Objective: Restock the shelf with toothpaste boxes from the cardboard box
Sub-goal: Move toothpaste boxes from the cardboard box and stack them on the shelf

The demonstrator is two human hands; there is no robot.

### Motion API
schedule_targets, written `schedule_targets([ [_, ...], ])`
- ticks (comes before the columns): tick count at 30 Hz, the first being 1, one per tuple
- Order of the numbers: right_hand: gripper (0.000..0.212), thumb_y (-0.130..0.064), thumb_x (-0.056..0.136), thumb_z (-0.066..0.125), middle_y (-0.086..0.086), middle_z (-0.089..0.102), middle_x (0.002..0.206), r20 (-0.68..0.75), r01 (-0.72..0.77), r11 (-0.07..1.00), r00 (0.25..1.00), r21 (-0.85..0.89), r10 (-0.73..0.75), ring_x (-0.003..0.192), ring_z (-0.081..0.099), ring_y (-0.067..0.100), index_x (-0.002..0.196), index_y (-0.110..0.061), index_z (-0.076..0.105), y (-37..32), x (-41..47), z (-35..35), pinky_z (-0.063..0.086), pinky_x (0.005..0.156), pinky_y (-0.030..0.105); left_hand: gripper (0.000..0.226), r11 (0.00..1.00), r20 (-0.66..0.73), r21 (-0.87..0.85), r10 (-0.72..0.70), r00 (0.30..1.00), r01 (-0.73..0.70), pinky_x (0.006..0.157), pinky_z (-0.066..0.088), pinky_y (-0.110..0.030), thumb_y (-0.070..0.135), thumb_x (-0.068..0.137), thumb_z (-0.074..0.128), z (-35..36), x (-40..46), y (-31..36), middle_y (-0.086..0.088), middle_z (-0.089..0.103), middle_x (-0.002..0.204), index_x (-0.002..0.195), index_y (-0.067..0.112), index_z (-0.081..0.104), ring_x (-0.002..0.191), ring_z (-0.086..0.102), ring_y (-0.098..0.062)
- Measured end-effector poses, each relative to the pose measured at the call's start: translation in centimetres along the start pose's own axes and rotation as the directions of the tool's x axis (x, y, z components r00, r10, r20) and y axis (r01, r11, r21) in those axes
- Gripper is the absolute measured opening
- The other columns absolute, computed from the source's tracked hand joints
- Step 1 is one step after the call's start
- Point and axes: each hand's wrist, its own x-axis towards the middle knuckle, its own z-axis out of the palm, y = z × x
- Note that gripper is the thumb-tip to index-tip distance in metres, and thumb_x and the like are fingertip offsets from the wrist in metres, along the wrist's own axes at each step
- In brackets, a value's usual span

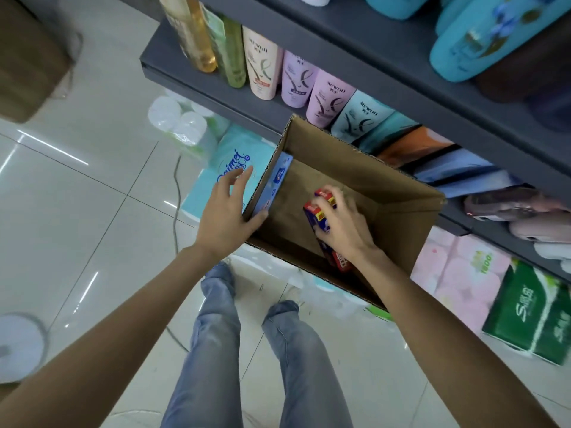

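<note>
left hand (227, 211): spread, fingers (244, 177) released, thumb on cardboard box (401, 208) rim beside light-blue toothpaste box (278, 180) | right hand (343, 225): inside cardboard box, clenched around red-and-blue toothpaste boxes (318, 211) | grey shelf (355, 57): just behind, bottles (262, 66) upright

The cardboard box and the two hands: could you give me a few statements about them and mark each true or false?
1. The right hand is inside the cardboard box, gripping red toothpaste boxes. True.
2. The left hand holds a bottle from the shelf. False: it rests on the box's left wall, fingers spread.
3. A blue toothpaste box stands against the box's left inner wall. True.
4. The cardboard box is packed full. False: much of its brown bottom shows bare.
</note>
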Motion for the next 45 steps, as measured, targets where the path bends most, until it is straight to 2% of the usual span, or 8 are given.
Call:
schedule_targets([
  [4,0.054,-0.027,0.076,0.076,0.004,0.033,0.143,-0.346,-0.062,0.927,0.917,0.371,0.200,0.128,0.039,0.021,0.123,-0.019,0.051,-2.5,-3.1,-8.4,0.046,0.088,0.025,0.088,0.941,0.101,-0.340,0.025,0.995,0.010,0.100,0.033,-0.015,0.050,0.074,0.065,-1.8,-1.8,5.1,0.000,0.029,0.145,0.146,0.021,0.024,0.125,0.029,-0.001],
  [8,0.049,-0.018,0.075,0.077,0.009,0.042,0.132,-0.480,-0.030,0.728,0.733,0.685,0.482,0.115,0.044,0.004,0.117,-0.008,0.054,-4.9,-6.2,-16.3,0.036,0.076,-0.004,0.103,0.883,0.299,-0.469,0.171,0.939,-0.011,0.099,0.046,-0.033,0.053,0.065,0.072,-3.5,-4.0,10.7,0.007,0.025,0.146,0.143,0.044,0.005,0.129,0.035,-0.004],
  [14,0.053,-0.027,0.075,0.077,0.002,0.049,0.124,-0.371,-0.044,0.549,0.691,0.835,0.620,0.102,0.048,-0.002,0.121,-0.017,0.054,-6.1,-10.2,-21.0,0.032,0.080,-0.004,0.091,0.910,0.312,-0.399,0.247,0.917,-0.109,0.079,0.046,-0.005,0.038,0.076,0.074,-6.9,-5.4,15.1,0.020,0.045,0.128,0.144,0.038,0.014,0.105,0.052,0.008],
  [20,0.062,-0.009,0.085,0.065,-0.003,0.049,0.121,-0.061,0.063,0.019,0.786,0.998,0.615,0.103,0.057,0.009,0.137,-0.021,0.033,-5.7,-13.8,-21.9,0.055,0.075,0.026,0.088,0.730,0.528,-0.636,0.176,0.831,0.249,0.091,0.053,-0.035,0.035,0.062,0.085,-10.3,-5.8,16.4,0.002,0.066,0.118,0.136,0.032,0.038,0.100,0.066,-0.009],
  [25,0.055,-0.025,0.087,0.064,-0.002,0.063,0.117,0.032,0.001,-0.068,0.874,0.998,0.486,0.107,0.063,0.016,0.132,-0.029,0.032,-6.1,-15.4,-22.1,0.053,0.086,0.038,0.095,0.682,0.563,-0.658,0.165,0.810,0.319,0.083,0.051,-0.029,0.060,0.031,0.087,-12.2,-6.5,18.7,0.004,0.072,0.102,0.114,0.026,0.055,0.090,0.069,-0.012],
  [33,0.069,-0.017,0.084,0.069,0.007,0.064,0.112,-0.092,0.122,-0.019,0.834,0.992,0.543,0.093,0.065,0.015,0.138,-0.027,0.028,-4.5,-16.6,-25.8,0.055,0.069,0.027,0.047,0.709,0.551,-0.646,0.177,0.816,0.283,0.067,0.056,-0.023,0.032,0.063,0.072,-13.8,-7.6,21.4,0.005,0.073,0.088,0.106,0.023,0.055,0.081,0.070,-0.010],
  [40,0.087,-0.030,0.076,0.076,0.012,0.056,0.127,-0.123,0.167,-0.003,0.738,0.986,0.663,0.107,0.062,0.020,0.142,-0.030,0.019,-1.7,-17.8,-26.3,0.053,0.086,0.038,0.098,0.611,0.435,-0.748,0.153,0.887,0.261,0.062,0.057,-0.024,0.050,0.021,0.091,-16.2,-7.9,22.2,0.001,0.074,0.082,0.107,0.020,0.054,0.075,0.071,-0.017],
  [45,0.093,-0.023,0.081,0.071,0.012,0.057,0.127,-0.146,0.214,-0.030,0.758,0.976,0.635,0.106,0.062,0.020,0.146,-0.033,0.007,-1.2,-18.6,-26.2,0.054,0.063,0.022,0.101,0.646,0.373,-0.747,0.215,0.903,0.155,0.064,0.054,-0.021,0.062,0.022,0.087,-17.1,-8.3,23.7,0.006,0.073,0.093,0.112,0.034,0.053,0.082,0.070,-0.010],
])
